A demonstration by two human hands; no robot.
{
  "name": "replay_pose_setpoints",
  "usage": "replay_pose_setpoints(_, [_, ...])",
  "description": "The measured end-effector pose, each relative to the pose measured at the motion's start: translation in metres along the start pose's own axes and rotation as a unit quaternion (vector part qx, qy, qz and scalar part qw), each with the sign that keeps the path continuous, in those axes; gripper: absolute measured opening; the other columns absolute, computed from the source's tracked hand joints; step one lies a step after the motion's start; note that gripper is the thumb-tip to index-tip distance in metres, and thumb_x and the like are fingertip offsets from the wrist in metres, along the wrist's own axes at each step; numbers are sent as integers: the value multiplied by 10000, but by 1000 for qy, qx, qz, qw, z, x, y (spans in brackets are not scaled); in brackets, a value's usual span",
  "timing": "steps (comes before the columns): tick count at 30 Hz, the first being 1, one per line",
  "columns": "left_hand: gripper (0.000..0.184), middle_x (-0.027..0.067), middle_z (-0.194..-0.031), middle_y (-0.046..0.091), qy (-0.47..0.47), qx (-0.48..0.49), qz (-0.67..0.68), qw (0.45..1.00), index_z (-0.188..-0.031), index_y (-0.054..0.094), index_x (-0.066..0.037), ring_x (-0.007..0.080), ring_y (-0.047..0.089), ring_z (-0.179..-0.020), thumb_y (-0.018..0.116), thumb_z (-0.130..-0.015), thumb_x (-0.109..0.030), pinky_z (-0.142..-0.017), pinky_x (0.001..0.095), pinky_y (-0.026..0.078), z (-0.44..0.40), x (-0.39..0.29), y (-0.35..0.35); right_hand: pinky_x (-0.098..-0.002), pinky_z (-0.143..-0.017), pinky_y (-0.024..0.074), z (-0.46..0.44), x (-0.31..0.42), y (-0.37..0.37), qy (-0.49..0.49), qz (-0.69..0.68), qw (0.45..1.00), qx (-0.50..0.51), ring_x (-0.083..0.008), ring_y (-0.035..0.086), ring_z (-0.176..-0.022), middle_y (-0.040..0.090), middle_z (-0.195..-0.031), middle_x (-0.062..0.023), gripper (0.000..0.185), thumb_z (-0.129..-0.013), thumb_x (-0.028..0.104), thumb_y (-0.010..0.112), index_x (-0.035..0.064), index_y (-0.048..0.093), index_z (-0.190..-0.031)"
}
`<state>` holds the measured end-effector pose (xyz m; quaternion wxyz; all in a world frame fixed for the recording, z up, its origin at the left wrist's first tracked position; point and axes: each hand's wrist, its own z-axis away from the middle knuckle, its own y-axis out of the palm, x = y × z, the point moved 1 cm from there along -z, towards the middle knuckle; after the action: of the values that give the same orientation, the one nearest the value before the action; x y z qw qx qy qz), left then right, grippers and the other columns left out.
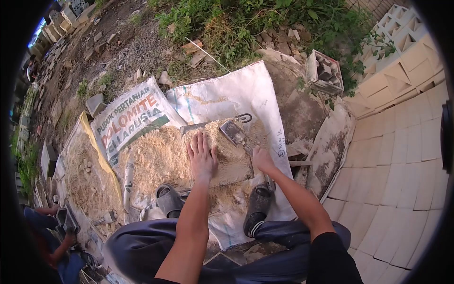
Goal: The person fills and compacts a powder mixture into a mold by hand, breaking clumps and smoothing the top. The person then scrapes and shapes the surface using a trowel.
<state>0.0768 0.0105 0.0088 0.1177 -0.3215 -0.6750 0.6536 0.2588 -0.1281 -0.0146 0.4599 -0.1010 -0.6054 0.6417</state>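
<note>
My left hand lies flat with its fingers spread on pale, crumbly powder heaped over a flat metal mold between my feet. My right hand is closed round the handle of a metal trowel, whose blade rests on the powder at the mold's upper right. A looped metal handle sticks out at the mold's far edge. Under all this lie white sacks, one of them printed with green and red letters.
Stacked pale blocks line the right side. A box of dark pieces stands at the upper right, near green plants. At the lower left, another person's hands hold a dark object. A small tool lies nearby.
</note>
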Motion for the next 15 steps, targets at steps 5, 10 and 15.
replay_pose_setpoints(5, [559, 64, -1495, 189, 11, -9, -5, 1000, -1428, 223, -88, 232, 139, -1385, 290, -953, -374, -1131, 428, 58, 3, 0, -1, -505, -772, 470, 7, 6, -16, -103, 63, 992, -36, -484, 584, -794, 580, -812, -348, 479, -922, 280, 306, -104, 574, -822])
replay_pose_setpoints(10, [555, 68, -1494, 189, 18, -6, 8, 1000, -1422, 232, -76, 231, 134, -1386, 283, -957, -373, -1130, 431, 60, 5, -3, 0, -506, -805, 456, 36, 1, -11, 58, -65, 996, -30, -488, 576, -843, 578, -803, -354, 542, -925, 317, 296, -107, 604, -784])
replay_pose_setpoints(15, [555, 71, -1493, 190, 18, -7, 8, 1000, -1418, 240, -67, 228, 129, -1387, 277, -959, -377, -1129, 433, 60, 3, 0, -3, -503, -811, 454, 36, 24, -39, 94, -11, 995, 22, -484, 577, -856, 583, -816, -350, 566, -919, 337, 296, -104, 628, -795])
